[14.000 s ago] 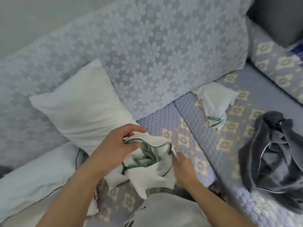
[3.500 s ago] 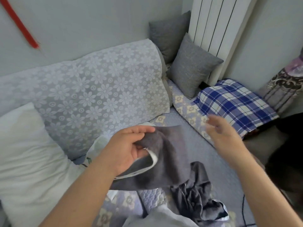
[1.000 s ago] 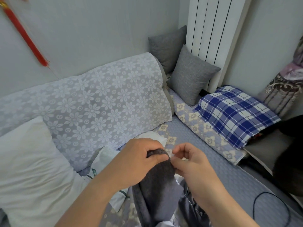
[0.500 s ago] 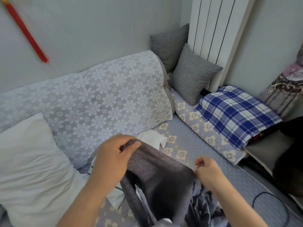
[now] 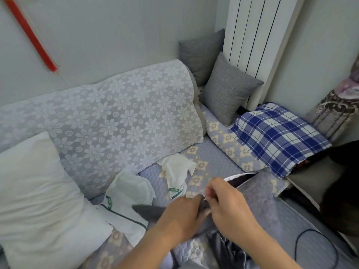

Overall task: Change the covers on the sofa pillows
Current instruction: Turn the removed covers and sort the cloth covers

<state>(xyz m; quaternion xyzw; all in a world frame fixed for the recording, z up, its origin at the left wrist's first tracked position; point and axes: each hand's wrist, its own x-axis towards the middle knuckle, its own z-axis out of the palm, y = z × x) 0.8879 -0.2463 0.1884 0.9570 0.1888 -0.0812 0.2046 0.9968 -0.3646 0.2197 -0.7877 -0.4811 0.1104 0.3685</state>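
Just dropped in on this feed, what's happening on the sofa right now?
A person is working on a grey pillow cover over the sofa seat. The left hand and right hand both grip it, close together. A bare white pillow leans at the left, not yet covered. Two white covers with green trim lie on the seat: one beside the pillow, one further back. Two grey cushions stand in the corner.

The sofa seat (image 5: 219, 166) — quilted blue with yellow flower squares — fills the lower centre. On it lie a bare white pillow (image 5: 38, 200) at the left, two crumpled white covers with green trim (image 5: 128, 195) (image 5: 177, 171) in the middle, a dark grey cover (image 5: 250, 189) lower centre — and a black cable (image 5: 314, 247) lower right.
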